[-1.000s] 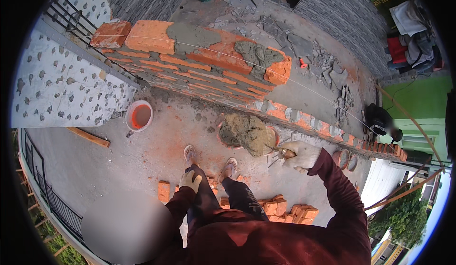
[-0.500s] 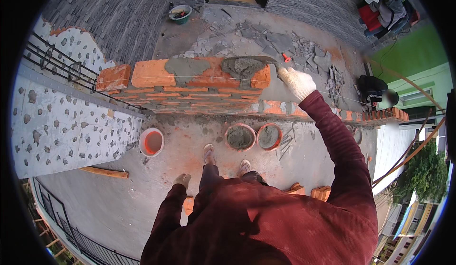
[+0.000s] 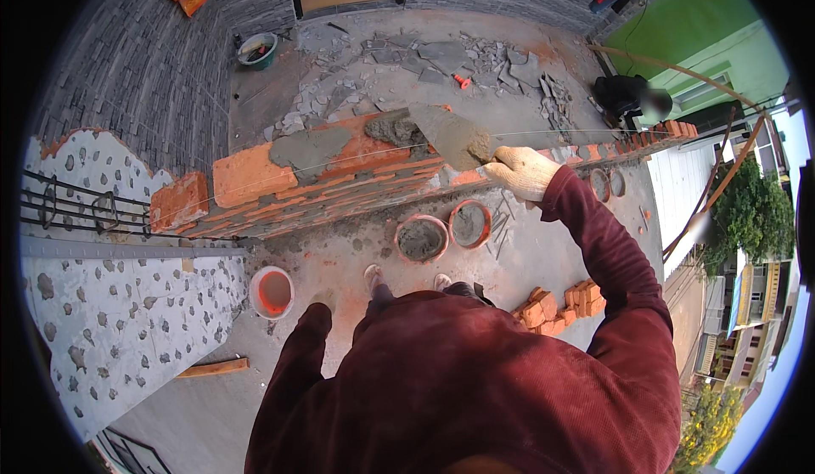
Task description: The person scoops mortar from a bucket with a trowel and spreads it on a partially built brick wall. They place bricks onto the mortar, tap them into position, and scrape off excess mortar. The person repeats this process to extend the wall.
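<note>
My right hand (image 3: pixel 522 172), in a cream glove, is closed round the handle of a trowel (image 3: pixel 448 132). The grey blade shows its broad face, with a lump of mortar near the handle, and its tip reaches over the top of a brick wall (image 3: pixel 255 174). Along that top course lie a smooth patch of mortar (image 3: pixel 311 149) and a rougher heap (image 3: pixel 392 129) beside the blade. A thin string runs along the wall. Of my left arm only the dark red sleeve (image 3: pixel 307 334) shows, hanging low; the hand itself is hidden.
Two tubs of mortar (image 3: pixel 422 239) (image 3: pixel 469 224) and a white bucket of reddish liquid (image 3: pixel 272 293) stand at the wall's foot. Loose bricks (image 3: pixel 543 311) lie right. Beyond are broken tiles (image 3: pixel 441 55) and a crouching person (image 3: pixel 620 96). Rebar (image 3: pixel 72 202) juts out left.
The trowel has turned from nearly edge-on over the mortar to showing its face, and my right hand has come nearer. My left hand has gone from sight. The whole view has swung round.
</note>
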Motion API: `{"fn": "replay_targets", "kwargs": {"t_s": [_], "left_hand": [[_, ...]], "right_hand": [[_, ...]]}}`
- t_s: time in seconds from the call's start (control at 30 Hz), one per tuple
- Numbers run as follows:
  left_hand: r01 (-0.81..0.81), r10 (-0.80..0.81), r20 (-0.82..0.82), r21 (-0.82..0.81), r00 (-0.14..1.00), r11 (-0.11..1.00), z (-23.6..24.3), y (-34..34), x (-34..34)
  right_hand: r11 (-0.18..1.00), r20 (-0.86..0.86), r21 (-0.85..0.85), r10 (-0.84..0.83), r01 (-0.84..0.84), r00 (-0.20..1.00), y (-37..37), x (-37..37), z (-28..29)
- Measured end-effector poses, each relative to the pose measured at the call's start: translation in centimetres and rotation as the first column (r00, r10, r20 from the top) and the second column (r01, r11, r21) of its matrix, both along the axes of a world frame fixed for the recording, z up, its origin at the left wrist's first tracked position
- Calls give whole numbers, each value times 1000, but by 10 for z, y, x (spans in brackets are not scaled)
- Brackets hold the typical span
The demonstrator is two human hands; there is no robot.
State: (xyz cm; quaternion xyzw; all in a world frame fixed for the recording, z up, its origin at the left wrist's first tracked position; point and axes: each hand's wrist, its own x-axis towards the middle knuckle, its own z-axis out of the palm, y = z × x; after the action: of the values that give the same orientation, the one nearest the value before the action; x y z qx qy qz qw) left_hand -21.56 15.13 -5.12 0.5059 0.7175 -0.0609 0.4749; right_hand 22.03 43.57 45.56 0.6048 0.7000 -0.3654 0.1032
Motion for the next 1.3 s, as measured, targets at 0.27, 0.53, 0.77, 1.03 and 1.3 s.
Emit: {"fn": "replay_targets", "kwargs": {"t_s": [0.27,0.53,0.77,1.03,1.3], "left_hand": [[-237,183,334,129,925,963,-2,48,23],[-34,21,46,283,999,958,-44,17,21],[-104,66,225,161,972,981,-17,18,17],[-71,78,35,-162,996,984,-5,24,20],[-260,233,334,39,913,965,-7,6,14]], "right_hand": [[988,57,-27,-149,150,987,-9,20,0],[993,141,76,76,-87,987,-8,-35,3],[980,136,-102,-157,171,978,-14,-19,8],[618,-419,-672,-772,408,478,-42,-43,-12],[695,-418,-641,-672,326,611,-68,-139,-38]]}}
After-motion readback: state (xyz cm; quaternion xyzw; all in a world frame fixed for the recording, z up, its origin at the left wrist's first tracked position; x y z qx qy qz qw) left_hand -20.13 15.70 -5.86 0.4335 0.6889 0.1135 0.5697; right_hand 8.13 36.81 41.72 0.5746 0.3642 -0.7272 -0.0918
